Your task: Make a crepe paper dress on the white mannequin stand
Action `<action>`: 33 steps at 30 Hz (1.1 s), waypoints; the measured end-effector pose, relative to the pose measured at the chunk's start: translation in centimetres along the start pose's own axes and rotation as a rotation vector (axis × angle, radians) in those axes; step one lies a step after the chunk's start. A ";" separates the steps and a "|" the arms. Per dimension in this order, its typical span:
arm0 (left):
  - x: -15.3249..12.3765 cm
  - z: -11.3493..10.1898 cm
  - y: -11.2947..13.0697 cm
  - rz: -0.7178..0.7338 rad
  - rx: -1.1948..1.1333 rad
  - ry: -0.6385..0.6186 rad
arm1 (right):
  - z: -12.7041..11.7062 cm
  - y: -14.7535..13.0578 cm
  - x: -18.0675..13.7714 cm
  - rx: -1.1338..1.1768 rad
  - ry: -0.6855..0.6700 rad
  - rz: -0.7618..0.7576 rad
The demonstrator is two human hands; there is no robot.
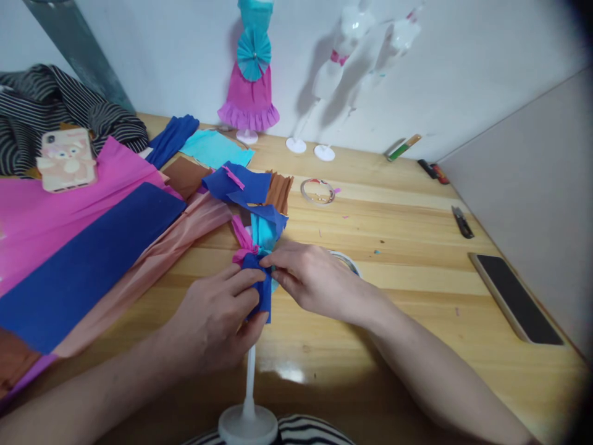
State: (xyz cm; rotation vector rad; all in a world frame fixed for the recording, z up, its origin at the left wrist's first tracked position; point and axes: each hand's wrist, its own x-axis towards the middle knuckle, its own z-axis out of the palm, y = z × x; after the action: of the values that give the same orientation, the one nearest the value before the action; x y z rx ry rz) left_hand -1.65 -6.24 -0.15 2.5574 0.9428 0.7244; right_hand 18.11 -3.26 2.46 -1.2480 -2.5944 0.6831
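A small dress-form mannequin lies tilted toward me, its white stand [249,423] close to my body. Blue crepe paper [264,303] wraps its lower part, with pink crepe paper [241,238] and turquoise crepe paper [263,230] above. My left hand [217,315] is closed around the wrapped form, fingers pressing the blue paper from the left. From the right, my right hand [301,272] pinches the top edge of that same paper at the waist. The mannequin's body is mostly hidden under paper and fingers.
Sheets of pink [106,179] and blue crepe paper [92,266] spread over the left side, beneath a patterned phone case [68,161]. A dressed mannequin [252,93] and two white mannequins stand at the wall. Rightward lie a wire coil [319,191], a box cutter [462,222] and a phone [514,300].
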 end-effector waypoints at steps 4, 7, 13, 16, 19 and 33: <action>-0.1 -0.3 0.0 -0.068 -0.125 -0.024 | 0.0 0.1 0.2 0.013 -0.018 0.039; -0.1 -0.6 -0.4 -0.130 -0.215 0.007 | -0.1 0.1 0.3 0.023 -0.030 0.068; 0.4 -1.2 -1.5 -0.155 -0.133 0.025 | 0.3 0.3 0.6 0.067 0.245 0.033; 0.6 -1.2 -1.8 -0.083 -0.092 -0.007 | 1.1 0.4 1.0 -0.026 0.341 0.013; 0.7 -1.0 -1.9 -0.009 -0.066 -0.003 | 2.0 0.7 1.5 -0.096 0.357 0.009; 0.8 -0.2 -1.9 0.042 0.014 -0.011 | 2.5 1.0 2.3 -0.068 0.424 0.076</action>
State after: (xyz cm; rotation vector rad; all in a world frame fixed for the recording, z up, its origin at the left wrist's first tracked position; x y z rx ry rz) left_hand -2.21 -4.29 -0.61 2.5973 0.8962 0.7169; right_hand 16.48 -1.75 -0.34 -1.3463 -2.2471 0.2996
